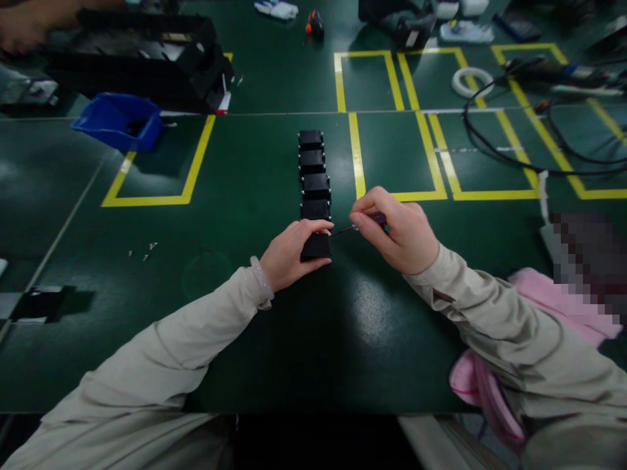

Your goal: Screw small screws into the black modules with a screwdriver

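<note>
My left hand (pixel 291 253) grips a small black block (pixel 316 247) at the near end of a column of similar blocks. Thumb and fingers lie along its near and far sides. From the right, my right hand (pixel 394 228) is closed around the dark handle of a screwdriver (pixel 347 229). Its thin shaft points left, and the tip meets the block's right end near my left fingertips. Further up the column stand more black blocks (pixel 316 185), with small shiny screws at their ends. Whether the tip sits in a screw is too small to tell.
Several loose screws (pixel 145 257) lie on the green table (pixel 274 352) at left. Behind them are a blue bin (pixel 120 121) and a black housing (pixel 196 62). A white tape roll (pixel 472 82) and black cable (pixel 494 151) occupy the right. Another person's arm (pixel 29 23) shows top left.
</note>
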